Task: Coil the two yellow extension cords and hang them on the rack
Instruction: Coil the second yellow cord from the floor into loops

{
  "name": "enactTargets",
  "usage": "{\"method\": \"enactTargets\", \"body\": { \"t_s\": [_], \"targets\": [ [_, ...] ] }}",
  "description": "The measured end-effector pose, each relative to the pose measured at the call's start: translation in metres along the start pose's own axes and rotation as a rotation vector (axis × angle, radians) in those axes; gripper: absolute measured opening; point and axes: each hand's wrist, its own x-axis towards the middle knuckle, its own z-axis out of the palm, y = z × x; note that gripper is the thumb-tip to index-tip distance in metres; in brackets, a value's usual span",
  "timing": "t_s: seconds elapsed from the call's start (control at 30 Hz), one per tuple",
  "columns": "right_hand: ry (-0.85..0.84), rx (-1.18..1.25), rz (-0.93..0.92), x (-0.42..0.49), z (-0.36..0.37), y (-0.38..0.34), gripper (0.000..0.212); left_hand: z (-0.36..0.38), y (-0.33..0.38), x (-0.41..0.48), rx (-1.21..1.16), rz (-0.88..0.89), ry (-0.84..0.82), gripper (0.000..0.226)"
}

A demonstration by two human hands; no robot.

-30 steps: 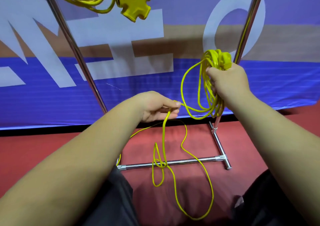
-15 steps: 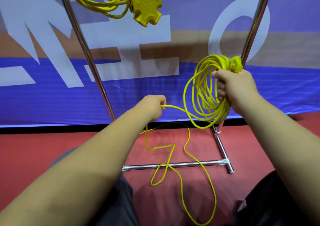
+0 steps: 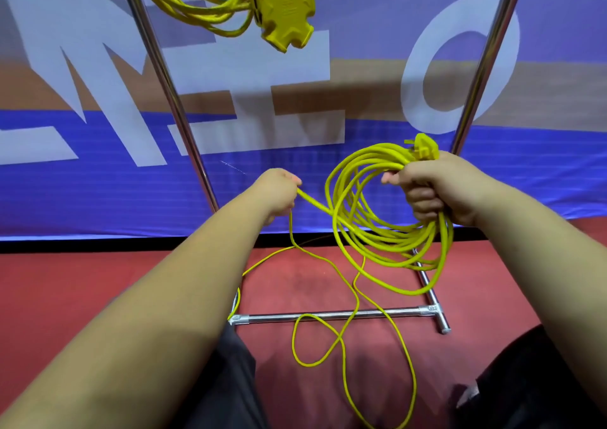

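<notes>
The right hand (image 3: 440, 192) clenches a coiled yellow extension cord (image 3: 340, 205) at three o'clock; the left hand (image 3: 279, 192), at its nine, grips the free strand (image 3: 313, 201) — slack (image 3: 344, 356) trails across the red floor (image 3: 98, 280) at six. A second coiled cord (image 3: 284, 11) hangs on the rack (image 3: 165, 83) at twelve.

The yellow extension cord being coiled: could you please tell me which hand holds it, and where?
The right hand grips the gathered loops of the yellow extension cord beside its plug; the left hand holds its loose strand.
</notes>
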Motion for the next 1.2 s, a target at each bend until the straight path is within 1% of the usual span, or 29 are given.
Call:
{"method": "enactTargets", "body": {
  "t_s": [0.07,0.1,0.13,0.17,0.2,0.27,0.33,0.4,0.47,0.53,0.6,0.63,0.7,0.8,0.87,0.93,1.03,1.13,1.2],
  "targets": [
    [-0.035,-0.012,0.004,-0.004,0.003,-0.001,0.013,0.002,0.009,0.0,-0.428,-0.178,-0.056,0.023],
    [-0.047,-0.021,0.004,-0.005,0.004,0.0,0.013,0.001,0.011,0.003,-0.588,-0.241,-0.074,0.019],
    [-0.055,-0.033,-0.001,-0.006,0.005,0.0,0.013,0.0,0.012,0.005,-0.654,-0.303,-0.093,0.016],
    [-0.055,-0.044,-0.009,-0.007,0.006,0.001,0.014,-0.003,0.009,0.009,-0.648,-0.373,-0.12,0.013],
    [-0.05,-0.055,-0.019,-0.006,0.007,0.002,0.015,-0.006,0.006,0.009,-0.594,-0.455,-0.161,0.011],
    [-0.025,-0.072,-0.037,-0.005,0.009,0.003,0.024,-0.01,-0.002,0.009,-0.417,-0.606,-0.284,0.024],
    [0.03,-0.081,-0.051,-0.003,0.008,0.004,0.038,-0.009,-0.005,0.006,-0.23,-0.64,-0.407,0.03],
    [0.066,-0.099,-0.078,-0.002,0.004,0.005,0.039,-0.004,-0.007,0.004,-0.119,-0.632,-0.431,0.027],
    [0.101,-0.144,-0.096,0.002,0.0,0.005,0.035,0.0,-0.008,0.002,-0.08,-0.579,-0.427,0.027],
    [0.167,-0.223,-0.1,0.008,-0.003,0.009,0.039,0.003,-0.008,0.001,-0.046,-0.453,-0.413,0.033],
    [0.237,-0.273,-0.068,0.013,-0.006,0.014,0.03,0.002,-0.004,-0.001,-0.036,-0.34,-0.379,0.034],
    [0.244,-0.291,-0.055,0.014,-0.006,0.016,0.025,0.001,-0.002,-0.002,-0.032,-0.296,-0.354,0.032],
    [0.214,-0.326,-0.036,0.015,-0.007,0.019,0.023,0.001,0.003,-0.006,0.008,-0.187,-0.325,0.027],
    [0.19,-0.32,-0.07,0.017,-0.004,0.019,0.024,0.001,0.004,-0.01,0.221,0.075,-0.331,0.02],
    [0.19,-0.31,-0.078,0.019,-0.001,0.017,0.015,-0.001,0.005,-0.013,0.294,0.221,-0.376,0.018],
    [0.176,-0.334,-0.07,0.02,0.001,0.017,0.005,-0.006,0.006,-0.015,0.311,0.292,-0.427,0.017],
    [0.136,-0.353,-0.061,0.019,0.004,0.019,0.006,-0.012,0.011,-0.016,0.288,0.351,-0.438,0.017],
    [0.12,-0.371,-0.061,0.019,0.007,0.02,0.011,-0.014,0.013,-0.016,0.207,0.399,-0.462,0.017],
    [0.087,-0.39,-0.062,0.017,0.011,0.019,0.006,-0.008,0.013,-0.017,0.161,0.43,-0.465,0.017]
  ]
}}
